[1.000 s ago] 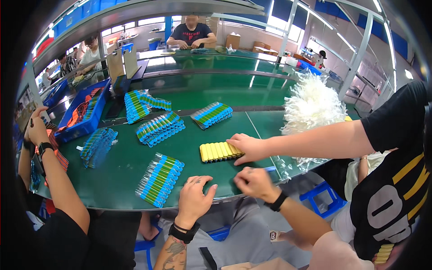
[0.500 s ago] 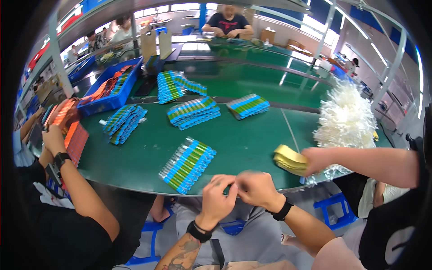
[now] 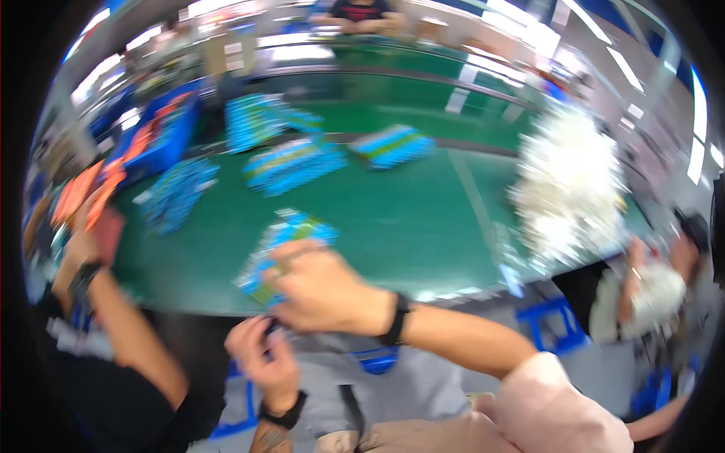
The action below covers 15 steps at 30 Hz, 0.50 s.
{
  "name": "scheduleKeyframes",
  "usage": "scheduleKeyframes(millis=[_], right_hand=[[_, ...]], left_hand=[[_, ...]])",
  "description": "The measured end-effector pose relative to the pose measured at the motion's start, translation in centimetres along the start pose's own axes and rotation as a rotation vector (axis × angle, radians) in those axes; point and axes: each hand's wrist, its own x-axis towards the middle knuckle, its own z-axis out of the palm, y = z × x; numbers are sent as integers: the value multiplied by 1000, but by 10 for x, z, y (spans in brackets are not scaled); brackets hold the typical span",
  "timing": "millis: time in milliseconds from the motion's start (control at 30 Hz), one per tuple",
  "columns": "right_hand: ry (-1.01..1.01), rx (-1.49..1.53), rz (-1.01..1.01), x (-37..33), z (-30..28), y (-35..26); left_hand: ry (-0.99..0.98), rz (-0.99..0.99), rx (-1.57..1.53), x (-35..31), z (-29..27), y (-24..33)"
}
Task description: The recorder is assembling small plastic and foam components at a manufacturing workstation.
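The right hand, its fingers curled, is over a flat, ridged stack of shiny blue-and-green strips by the near edge of the green table — too blurred to tell if it pinches anything. The left hand is half-curled just off that edge, its grip equally unclear. The step in hand looks like handling this stack; the next move seems to call for steady, level fingers. Farther out, near the right edge — a fluffy white heap of thin strips.
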Motion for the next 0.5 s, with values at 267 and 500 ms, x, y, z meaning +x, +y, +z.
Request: scheduleKeyframes(millis=[267, 500], right_hand=[[384, -88, 210, -122, -77, -4], [376, -540, 816, -268, -170, 43]], left_hand=[[-120, 68, -250, -13, 14, 7], [-167, 56, -387, -2, 41, 22]])
